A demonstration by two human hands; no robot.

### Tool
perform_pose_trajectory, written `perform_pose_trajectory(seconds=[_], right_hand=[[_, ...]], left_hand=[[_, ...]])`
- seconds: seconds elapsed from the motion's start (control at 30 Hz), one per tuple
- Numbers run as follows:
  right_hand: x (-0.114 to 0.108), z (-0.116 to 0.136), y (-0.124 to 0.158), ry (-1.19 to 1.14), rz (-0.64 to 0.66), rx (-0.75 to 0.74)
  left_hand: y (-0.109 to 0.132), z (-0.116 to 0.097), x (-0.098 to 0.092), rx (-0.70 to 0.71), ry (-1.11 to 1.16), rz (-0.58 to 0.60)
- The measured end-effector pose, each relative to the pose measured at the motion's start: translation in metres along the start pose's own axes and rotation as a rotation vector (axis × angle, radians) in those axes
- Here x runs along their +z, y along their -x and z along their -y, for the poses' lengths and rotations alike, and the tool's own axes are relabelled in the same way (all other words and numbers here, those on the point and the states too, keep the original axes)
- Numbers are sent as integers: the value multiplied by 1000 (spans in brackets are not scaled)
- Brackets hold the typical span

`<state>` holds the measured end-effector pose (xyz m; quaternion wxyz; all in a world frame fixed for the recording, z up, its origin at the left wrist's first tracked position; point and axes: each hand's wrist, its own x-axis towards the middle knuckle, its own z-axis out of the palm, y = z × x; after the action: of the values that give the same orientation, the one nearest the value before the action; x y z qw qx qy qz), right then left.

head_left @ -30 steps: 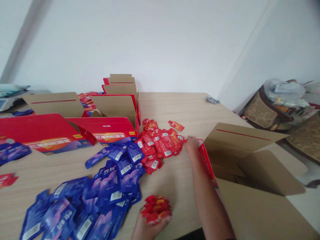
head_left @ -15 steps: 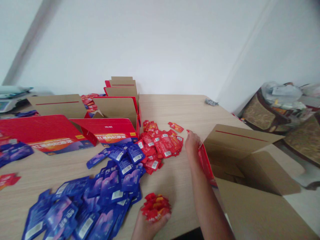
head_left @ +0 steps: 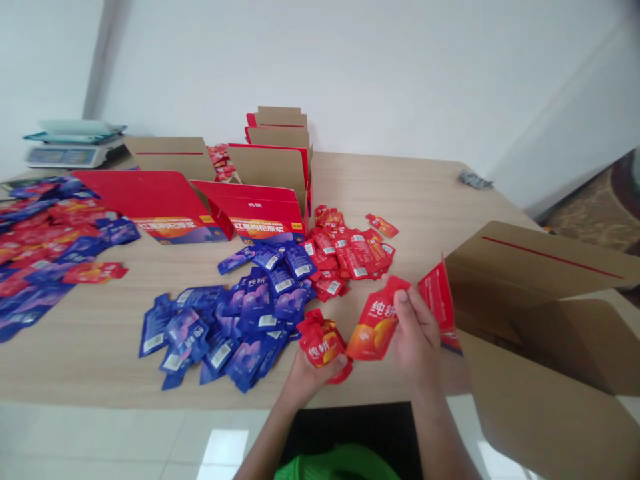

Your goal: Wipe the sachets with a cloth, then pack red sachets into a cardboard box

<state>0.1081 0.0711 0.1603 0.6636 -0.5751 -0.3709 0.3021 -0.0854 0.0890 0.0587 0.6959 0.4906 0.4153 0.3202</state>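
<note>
My left hand (head_left: 313, 375) is closed round a stack of red pouches (head_left: 323, 343) near the table's front edge. Just to its right, my right hand (head_left: 415, 333) pinches one red pouch (head_left: 375, 320) by its top, front side showing. The lower left corner of that pouch comes close to the stack; whether they touch I cannot tell. Behind both hands lies a pile of red pouches (head_left: 357, 253). A heap of blue pouches (head_left: 245, 353) spreads to the left of my left hand. An open cardboard box (head_left: 525, 320) stands right of my right hand.
Open red boxes (head_left: 270, 207) stand at the back left. Mixed red and blue pouches (head_left: 45, 247) cover the far left, with a scale (head_left: 65, 155) behind them. A grey crumpled item (head_left: 475, 179) lies near the back right corner of the table (head_left: 400, 180).
My right hand has left the open box's edge and now holds a single red pouch beside my left hand. The stack in my left hand has tilted, showing a pouch front. The view has shifted.
</note>
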Motion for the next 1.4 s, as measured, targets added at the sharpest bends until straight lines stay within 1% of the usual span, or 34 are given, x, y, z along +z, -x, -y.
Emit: perform_pose_trajectory(seconds=[0.1,0.2,0.27,0.37,0.5,0.63,0.8,0.93,1.13,1.3,1.4], right_hand=[[-2,0,8,3,172,156],[1,-5,8,25,346,250],[5,-13,8,27,435,267],[11,-26,9,51,495,238],[16,-39,11,89,505,187],[17,-46,10,159,501,104],[21,-52,5,260,458,10],[26,-58,1,286,430,10],[30,-67,-1,299,411,18],[29,-74,-1,297,419,43],[27,-76,-2,308,423,45]], left_hand=[[-1,-4,1,-9,40,28],[-3,-11,5,3,62,57],[-5,-15,8,14,59,80],[-7,-18,11,18,33,112],[-10,-18,13,12,30,142],[-13,-18,12,-10,36,167],[-18,-20,8,-33,6,188],[-18,-17,7,-65,0,163],[-18,-13,13,-112,35,73],[-26,-10,21,-132,124,92],[-25,-11,22,-125,152,104]])
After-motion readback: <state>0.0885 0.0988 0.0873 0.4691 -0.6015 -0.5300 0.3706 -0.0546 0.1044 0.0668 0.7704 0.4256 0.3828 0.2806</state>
